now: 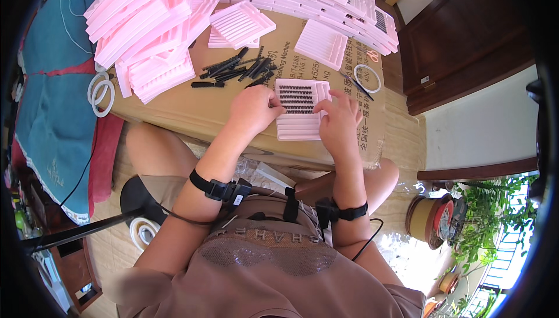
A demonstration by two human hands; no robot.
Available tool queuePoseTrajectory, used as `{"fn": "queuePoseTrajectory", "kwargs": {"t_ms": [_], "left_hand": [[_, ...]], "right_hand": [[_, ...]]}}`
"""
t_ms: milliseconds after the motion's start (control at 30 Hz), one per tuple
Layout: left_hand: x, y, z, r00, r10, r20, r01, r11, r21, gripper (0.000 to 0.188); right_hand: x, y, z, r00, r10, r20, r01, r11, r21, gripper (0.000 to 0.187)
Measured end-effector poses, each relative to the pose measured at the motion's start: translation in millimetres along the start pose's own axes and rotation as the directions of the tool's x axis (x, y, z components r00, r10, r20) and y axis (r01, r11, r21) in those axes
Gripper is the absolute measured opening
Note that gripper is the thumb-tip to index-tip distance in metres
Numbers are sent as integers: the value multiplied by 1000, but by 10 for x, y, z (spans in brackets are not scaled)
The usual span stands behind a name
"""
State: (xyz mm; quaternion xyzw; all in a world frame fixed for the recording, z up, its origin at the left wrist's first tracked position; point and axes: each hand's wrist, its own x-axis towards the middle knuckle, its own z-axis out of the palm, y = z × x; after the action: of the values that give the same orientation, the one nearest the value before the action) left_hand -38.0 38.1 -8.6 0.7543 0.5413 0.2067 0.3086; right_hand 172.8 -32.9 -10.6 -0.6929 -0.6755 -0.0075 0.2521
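Observation:
A pink ridged tray [299, 132] lies on the cardboard box in front of me, with several black false eyelash strips [296, 98] set in rows across its upper part. The lower slots hold nothing. My left hand [253, 110] is closed at the tray's left edge, thumb and forefinger pinching the left end of the lowest lash strip [300, 109]. At that strip's other end, my right hand [340, 119] reaches over the tray's right side, thumb and forefinger closed on it. Beyond my left hand lies a loose pile of black lash strips [239, 69].
Stacked pink trays [140, 21] rise at the far left, and filled trays [326, 4] line the back. Empty trays [323, 43] lie nearer. Tweezers [358, 87], a white tape ring [368, 78] and pink scissors [371, 56] sit right. White rings [101, 95] lie at the box's left edge.

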Motion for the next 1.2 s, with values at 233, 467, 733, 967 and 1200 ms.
{"fn": "queuePoseTrajectory", "kwargs": {"t_ms": [233, 467, 733, 967, 1200], "left_hand": [[-68, -91, 37, 996, 40, -77, -46, 997, -69, 15], [44, -381, -290, 831, 51, -554, -93, 995, -48, 11], [478, -294, -411, 950, -73, -305, 161, 948, 274, 25], [537, -478, -446, 941, -137, -311, 172, 981, 88, 24], [339, -335, -526, 971, -193, -144, 53, 755, -653, 19]], "right_hand": [[-11, -340, 290, 986, -161, 52, 155, 983, 98, 28], [-6, -377, 263, 994, -106, 3, 104, 981, 164, 22], [85, -362, 193, 995, -64, -77, 81, 969, 233, 18], [130, -190, 113, 996, -20, -81, 41, 964, 264, 17], [403, -462, 134, 995, 99, -10, -70, 767, 638, 11]]}}
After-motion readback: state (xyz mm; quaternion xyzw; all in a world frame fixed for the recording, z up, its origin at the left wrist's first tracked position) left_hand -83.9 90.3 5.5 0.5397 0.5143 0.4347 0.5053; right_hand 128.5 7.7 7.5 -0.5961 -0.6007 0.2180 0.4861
